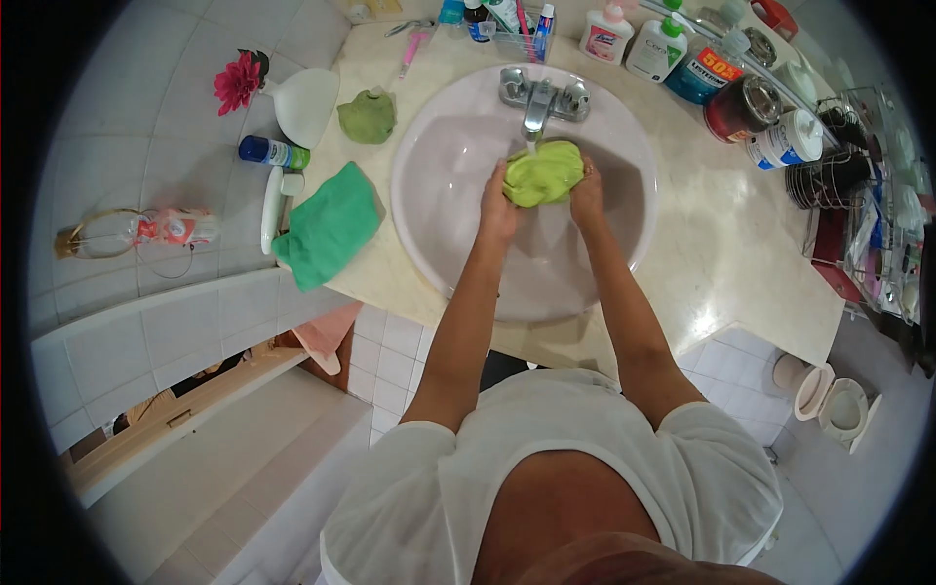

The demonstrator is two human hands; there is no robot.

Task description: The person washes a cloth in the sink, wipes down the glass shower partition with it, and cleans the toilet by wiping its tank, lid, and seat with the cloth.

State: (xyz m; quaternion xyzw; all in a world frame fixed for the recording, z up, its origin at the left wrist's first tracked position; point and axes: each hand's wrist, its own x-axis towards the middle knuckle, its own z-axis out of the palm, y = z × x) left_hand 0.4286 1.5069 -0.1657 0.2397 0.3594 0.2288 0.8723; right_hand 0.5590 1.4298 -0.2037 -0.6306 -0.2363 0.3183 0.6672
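A wet-looking yellow-green cloth (544,174) is bunched up under the spout of the chrome faucet (536,105), above the bowl of the pale pink sink (439,210). On the cloth's left side my left hand (498,203) is closed, its fingers partly hidden by the fabric. My right hand (587,192) grips the opposite side. Left of the basin, a green cloth (336,226) lies folded on the counter, and a crumpled olive-green cloth (368,117) rests farther back.
Soap bottles (606,35), a blue mouthwash bottle (706,70) and a dark jar (741,107) line the back right. Wire racks (868,195) stand at the far right. A spray can (274,152) and a white vase (304,109) are on the left.
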